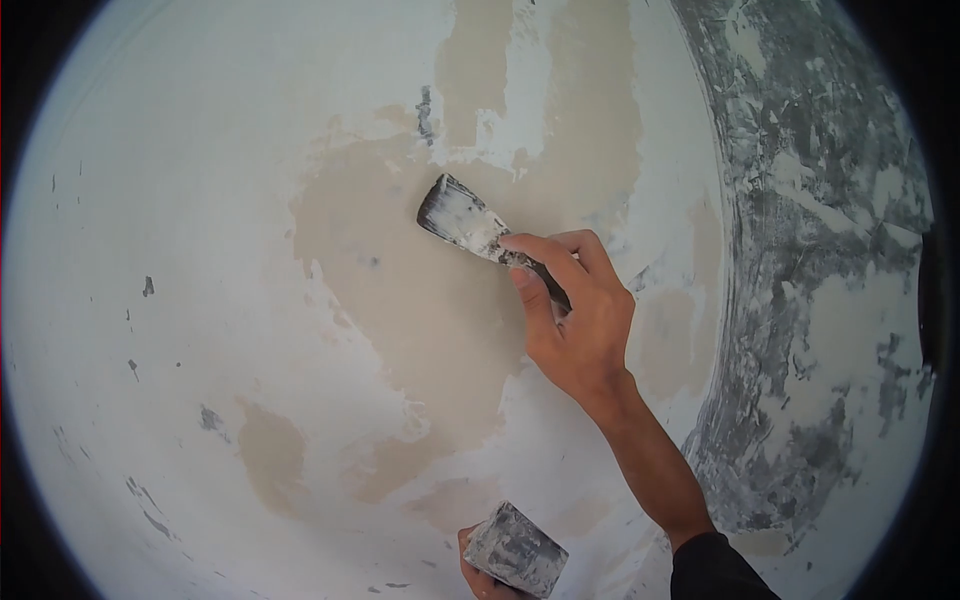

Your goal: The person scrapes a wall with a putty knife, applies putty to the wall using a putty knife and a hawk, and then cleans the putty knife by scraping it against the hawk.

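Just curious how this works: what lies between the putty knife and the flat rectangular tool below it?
No object: the head view shows only a beige wall patch and whiter wall between the putty knife and flat rectangular tool.

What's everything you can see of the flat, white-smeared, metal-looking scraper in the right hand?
The flat, white-smeared, metal-looking scraper has a wide blade narrowing toward a dark handle. Whitish paste covers much of the blade, with dark edges showing. It slants, blade toward the upper left, in front of a beige patch on pale plaster. The bare right hand holds it. I can't tell whether it touches the plaster.
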Demonstrator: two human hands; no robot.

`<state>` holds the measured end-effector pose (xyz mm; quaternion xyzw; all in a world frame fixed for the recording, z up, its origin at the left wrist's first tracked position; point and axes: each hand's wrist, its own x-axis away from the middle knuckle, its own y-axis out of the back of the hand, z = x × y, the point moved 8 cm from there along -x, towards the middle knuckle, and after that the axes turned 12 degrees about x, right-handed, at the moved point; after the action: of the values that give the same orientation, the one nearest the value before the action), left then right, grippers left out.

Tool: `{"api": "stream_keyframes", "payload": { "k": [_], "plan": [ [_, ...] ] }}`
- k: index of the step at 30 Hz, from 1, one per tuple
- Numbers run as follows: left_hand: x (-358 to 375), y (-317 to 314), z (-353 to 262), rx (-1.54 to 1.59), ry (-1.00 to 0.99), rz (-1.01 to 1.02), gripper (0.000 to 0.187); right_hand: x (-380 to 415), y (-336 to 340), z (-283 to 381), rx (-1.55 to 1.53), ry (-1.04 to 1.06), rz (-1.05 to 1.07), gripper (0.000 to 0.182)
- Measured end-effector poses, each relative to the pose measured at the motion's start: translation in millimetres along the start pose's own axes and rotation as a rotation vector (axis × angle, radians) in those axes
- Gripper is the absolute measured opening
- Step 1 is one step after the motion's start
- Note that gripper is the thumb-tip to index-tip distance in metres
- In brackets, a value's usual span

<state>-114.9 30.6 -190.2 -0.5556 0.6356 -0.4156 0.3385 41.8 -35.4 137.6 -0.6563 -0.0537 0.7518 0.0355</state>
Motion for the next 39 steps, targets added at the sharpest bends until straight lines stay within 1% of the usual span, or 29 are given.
{"api": "stream_keyframes", "payload": {
  "k": [1,3,4,6,7,10,12,13,15,16,18,19,20,21,22,24,27,28,29,30,31,32,33,35,36,38,39],
  "plan": [
    [-0.8,3.6,0.9,-0.006,0.0,0.0,0.047,-0.5,-3.6,-2.5,0.024,-0.012,0.032,0.025],
    [-6.0,9.7,-1.9,-0.111,-0.094,0.087,0.046,10.5,1.1,-12.5,0.032,-0.043,0.028,0.024],
    [-9.3,15.9,-1.8,-0.112,-0.093,0.087,0.046,18.5,5.5,-19.8,0.039,-0.066,0.027,0.024],
    [-16.5,17.2,1.8,-0.064,-0.046,0.189,0.045,41.8,18.6,-36.5,0.025,-0.097,0.026,0.023],
    [-18.2,19.8,3.5,-0.062,-0.048,0.19,0.045,54.8,26.8,-46.0,0.01,-0.133,0.025,0.022],
    [-20.0,18.5,2.8,-0.139,-0.073,0.189,0.045,88.8,48.9,-62.1,0.036,-0.153,0.042,0.021],
    [-17.8,23.2,11.6,0.104,0.041,-0.023,0.046,98.1,58.7,-63.3,0.012,-0.166,0.017,0.021],
    [-16.0,20.5,14.2,0.104,0.043,-0.021,0.046,97.8,64.0,-63.3,-0.013,-0.175,-0.002,0.021],
    [-11.3,12.1,14.5,-0.064,0.008,0.07,0.048,78.1,62.2,-52.5,-0.045,-0.153,-0.032,0.022],
    [-13.1,17.9,18.4,-0.074,0.012,0.072,0.048,65.7,58.8,-45.6,-0.076,-0.129,-0.062,0.023],
    [-18.2,19.9,20.0,-0.174,-0.089,0.251,0.05,43.0,43.1,-39.6,-0.079,-0.119,-0.072,0.023],
    [-17.3,17.7,19.5,-0.186,-0.082,0.258,0.05,38.8,39.0,-37.4,-0.088,-0.099,-0.078,0.024],
    [-18.7,21.9,23.5,-0.033,0.005,0.158,0.052,40.4,38.4,-38.9,-0.079,-0.107,-0.085,0.024],
    [-18.2,24.1,28.8,0.122,0.091,0.056,0.054,41.8,32.9,-41.6,-0.042,-0.122,-0.03,0.026],
    [-13.4,15.4,27.4,0.115,0.095,0.061,0.054,43.4,28.0,-45.1,-0.007,-0.135,0.026,0.027],
    [-2.7,8.3,22.1,-0.038,0.07,-0.049,0.057,64.8,34.7,-55.2,0.01,-0.162,0.047,0.027],
    [-6.7,9.2,21.1,-0.082,0.045,-0.007,0.06,95.4,57.1,-66.2,0.009,-0.144,-0.004,0.026],
    [-5.5,-0.2,19.7,-0.075,0.04,0.0,0.06,100.7,65.3,-68.5,-0.023,-0.18,-0.003,0.022],
    [-2.6,-5.7,22.2,-0.006,0.089,-0.065,0.06,102.0,69.8,-71.5,-0.054,-0.219,0.0,0.019],
    [0.2,-7.2,25.9,0.057,0.139,-0.132,0.06,93.9,68.8,-71.6,-0.054,-0.219,-0.005,0.019],
    [-1.0,-5.8,29.0,0.049,0.138,-0.128,0.06,79.1,67.7,-67.5,-0.071,-0.185,-0.056,0.022],
    [-4.1,-5.7,29.9,-0.027,0.087,-0.068,0.06,65.3,66.6,-62.9,-0.086,-0.155,-0.109,0.026],
    [-4.9,-7.8,29.5,-0.105,0.037,-0.008,0.059,51.6,61.9,-60.0,-0.082,-0.167,-0.118,0.026],
    [3.2,-15.3,30.9,-0.118,0.059,-0.006,0.059,28.8,46.2,-49.6,-0.04,-0.14,-0.044,0.027],
    [6.2,-17.2,32.1,-0.113,0.079,-0.013,0.059,29.3,43.2,-49.6,-0.039,-0.148,-0.052,0.027],
    [6.8,-15.3,32.7,-0.111,0.079,-0.025,0.059,32.1,28.1,-48.1,0.034,-0.095,0.006,0.028],
    [6.3,-12.7,32.4,-0.1,0.082,-0.043,0.059,40.8,28.2,-52.7,-0.02,-0.124,-0.006,0.028]
  ]
}}
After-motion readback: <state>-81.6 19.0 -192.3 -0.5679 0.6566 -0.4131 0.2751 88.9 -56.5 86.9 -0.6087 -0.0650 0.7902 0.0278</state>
